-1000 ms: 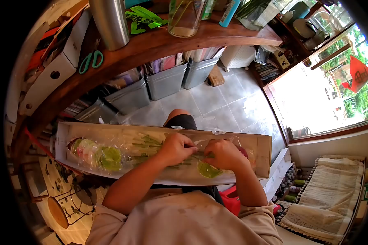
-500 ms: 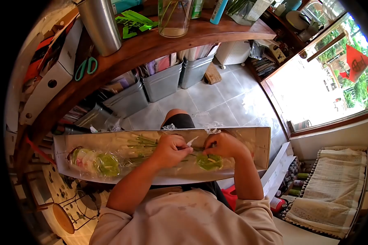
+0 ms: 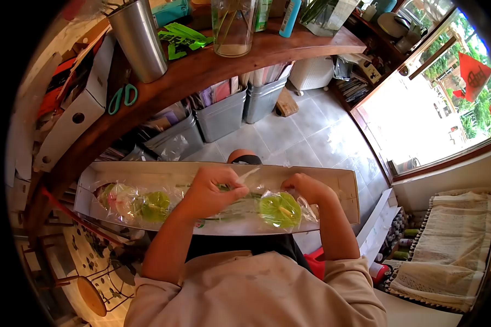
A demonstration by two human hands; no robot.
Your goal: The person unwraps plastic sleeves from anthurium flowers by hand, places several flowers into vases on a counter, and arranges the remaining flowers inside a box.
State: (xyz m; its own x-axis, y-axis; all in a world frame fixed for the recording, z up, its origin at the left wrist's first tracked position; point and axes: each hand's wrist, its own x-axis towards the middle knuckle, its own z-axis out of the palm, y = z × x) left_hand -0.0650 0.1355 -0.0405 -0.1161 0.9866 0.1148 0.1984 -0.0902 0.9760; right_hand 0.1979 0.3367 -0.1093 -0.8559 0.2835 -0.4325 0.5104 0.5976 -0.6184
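Note:
A long white cardboard box [image 3: 338,217] lies across my lap with flowers in clear wrapping inside. My left hand [image 3: 215,191] is closed over its middle, near green stems [image 3: 233,211]; a whitish plastic strip [image 3: 250,174] sticks up from its fingertips. Toward the right end, my right hand [image 3: 311,189] has its fingers bent together beside a green anthurium [image 3: 280,210] in clear film. What those fingers pinch is hidden. Another green anthurium [image 3: 155,206] and a pale pinkish wrapped bloom [image 3: 117,199] lie at the left end.
Beyond the box curves a wooden counter [image 3: 202,70] with a metal vase [image 3: 139,43], teal-handled scissors [image 3: 123,99], green scraps [image 3: 183,39] and a glass vase [image 3: 233,32]. Grey bins [image 3: 222,114] stand underneath. A wooden block [image 3: 286,102] is on the tiled floor.
The right-hand anthurium now shows fully, face up. My left hand has shifted slightly left and up, my right hand slightly right. White crumpled bits along the far rim are gone from view.

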